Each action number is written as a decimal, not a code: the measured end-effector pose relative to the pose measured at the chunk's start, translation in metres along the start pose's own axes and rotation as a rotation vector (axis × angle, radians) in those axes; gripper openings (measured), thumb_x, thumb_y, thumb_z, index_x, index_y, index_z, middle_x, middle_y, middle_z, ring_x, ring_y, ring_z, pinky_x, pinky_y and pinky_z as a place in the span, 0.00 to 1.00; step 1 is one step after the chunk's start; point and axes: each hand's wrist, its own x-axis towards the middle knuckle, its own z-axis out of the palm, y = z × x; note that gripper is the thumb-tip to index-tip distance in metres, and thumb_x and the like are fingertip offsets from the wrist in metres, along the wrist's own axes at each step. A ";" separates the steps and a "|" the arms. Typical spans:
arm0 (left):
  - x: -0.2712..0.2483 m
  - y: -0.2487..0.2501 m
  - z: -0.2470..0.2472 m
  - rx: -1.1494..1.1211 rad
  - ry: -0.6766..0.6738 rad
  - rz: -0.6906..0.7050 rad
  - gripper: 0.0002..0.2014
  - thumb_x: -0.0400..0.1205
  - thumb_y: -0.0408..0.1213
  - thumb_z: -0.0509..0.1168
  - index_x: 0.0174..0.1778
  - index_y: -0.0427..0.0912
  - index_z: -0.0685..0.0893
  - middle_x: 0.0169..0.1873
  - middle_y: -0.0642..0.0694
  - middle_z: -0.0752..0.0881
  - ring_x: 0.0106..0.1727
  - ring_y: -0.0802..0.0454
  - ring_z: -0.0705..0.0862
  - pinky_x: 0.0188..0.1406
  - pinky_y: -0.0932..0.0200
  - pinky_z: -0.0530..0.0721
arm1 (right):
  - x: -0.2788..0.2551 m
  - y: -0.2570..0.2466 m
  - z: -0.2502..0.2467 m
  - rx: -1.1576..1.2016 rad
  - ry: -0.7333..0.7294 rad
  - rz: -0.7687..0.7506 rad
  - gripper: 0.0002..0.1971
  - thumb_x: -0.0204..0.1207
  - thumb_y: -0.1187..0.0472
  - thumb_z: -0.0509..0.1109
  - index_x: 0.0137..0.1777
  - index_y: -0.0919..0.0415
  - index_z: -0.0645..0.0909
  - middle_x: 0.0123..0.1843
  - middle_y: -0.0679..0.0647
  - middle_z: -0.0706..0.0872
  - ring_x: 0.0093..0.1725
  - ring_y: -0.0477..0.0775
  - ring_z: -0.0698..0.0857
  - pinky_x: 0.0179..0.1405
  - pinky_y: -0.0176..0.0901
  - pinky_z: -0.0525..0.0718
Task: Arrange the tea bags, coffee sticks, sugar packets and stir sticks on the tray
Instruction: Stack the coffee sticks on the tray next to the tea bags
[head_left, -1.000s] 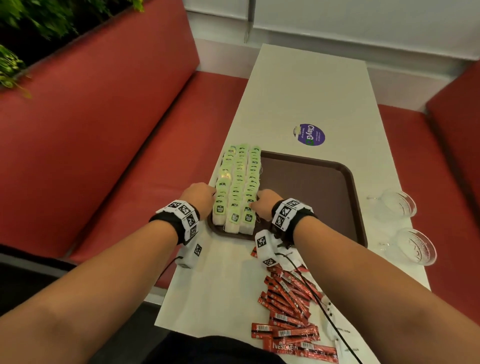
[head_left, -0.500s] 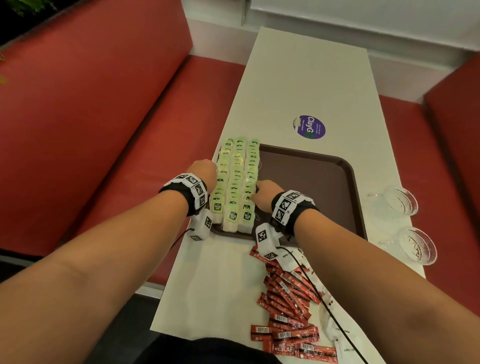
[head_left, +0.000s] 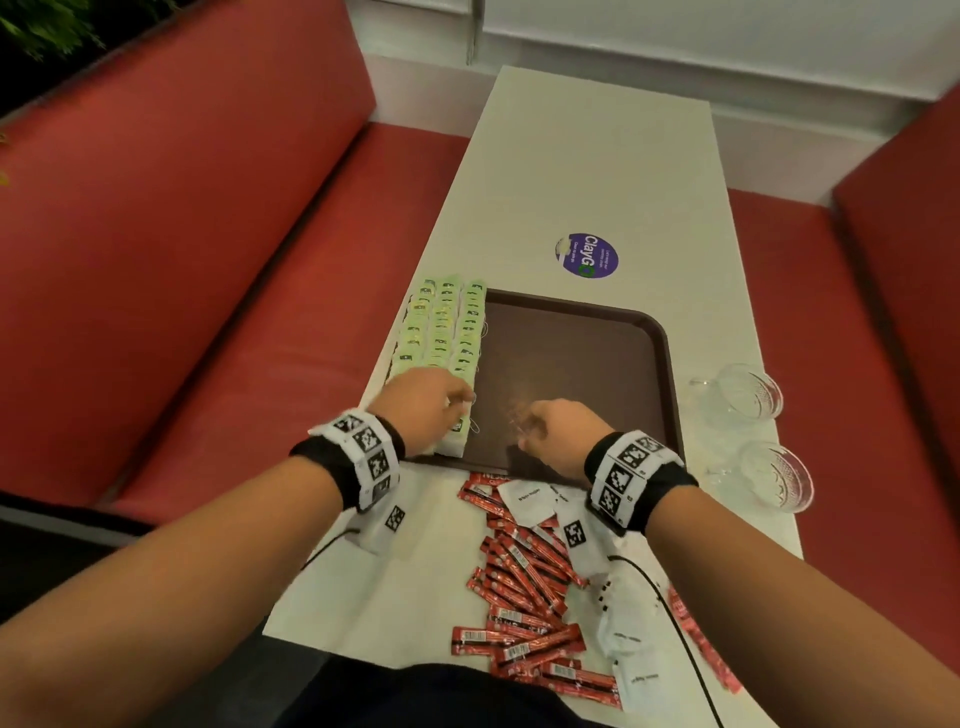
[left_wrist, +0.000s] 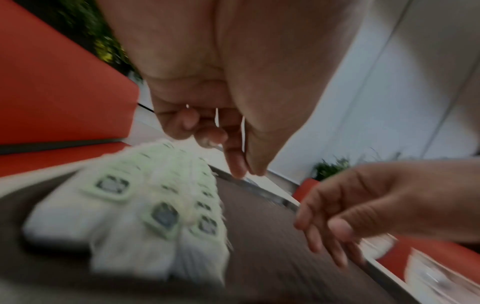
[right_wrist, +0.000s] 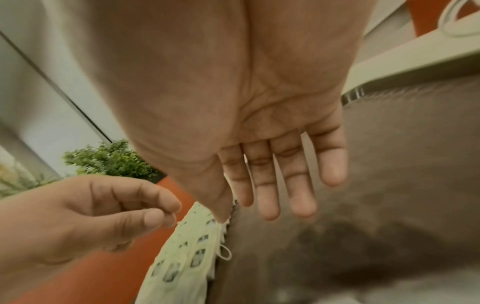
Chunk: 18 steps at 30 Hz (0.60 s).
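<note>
Tea bags (head_left: 445, 332) lined up along tray (head_left: 662, 332) edge. Left hand (head_left: 426, 410) loosely curled, probably holding nothing; right hand (head_left: 558, 434) relaxed, released. Next grab coffee sticks (head_left: 524, 577) off desk (head_left: 415, 597), lay parallel beside them.

You are sitting in a café or food-court booth. A long white tabletop (head_left: 597, 171) runs away from you between two red padded benches (head_left: 171, 249), each with a tall red backrest, and a planter of green foliage (head_left: 47, 31) sits behind the left backrest. A round purple "ClayGo" sticker (head_left: 587, 255), the clean-as-you-go kind, is stuck to the tabletop. A brown cafeteria tray (head_left: 571, 364) lies in front of you, with rows of tea bags (head_left: 441, 332), loose red coffee sticks (head_left: 519, 587), white sugar packets (head_left: 530, 501) and two glass bowls (head_left: 748, 392).
</note>
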 end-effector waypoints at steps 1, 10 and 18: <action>-0.009 0.011 0.010 0.012 -0.060 0.047 0.09 0.85 0.44 0.66 0.59 0.54 0.88 0.56 0.56 0.87 0.57 0.55 0.84 0.62 0.53 0.81 | -0.009 0.007 0.004 -0.018 -0.021 -0.006 0.15 0.82 0.51 0.69 0.66 0.53 0.81 0.59 0.50 0.87 0.57 0.52 0.85 0.59 0.45 0.84; -0.051 0.039 0.070 0.335 -0.257 0.130 0.13 0.83 0.40 0.64 0.62 0.52 0.86 0.55 0.50 0.88 0.56 0.48 0.85 0.54 0.50 0.84 | -0.047 0.035 0.041 -0.169 -0.163 -0.267 0.25 0.84 0.53 0.63 0.80 0.37 0.69 0.64 0.54 0.78 0.64 0.58 0.79 0.67 0.55 0.79; -0.053 0.036 0.060 0.327 -0.250 0.084 0.12 0.86 0.44 0.63 0.61 0.51 0.88 0.56 0.49 0.89 0.57 0.49 0.85 0.56 0.52 0.83 | -0.053 0.030 0.047 -0.400 -0.168 -0.251 0.24 0.84 0.43 0.61 0.80 0.38 0.69 0.70 0.57 0.76 0.70 0.62 0.76 0.66 0.59 0.80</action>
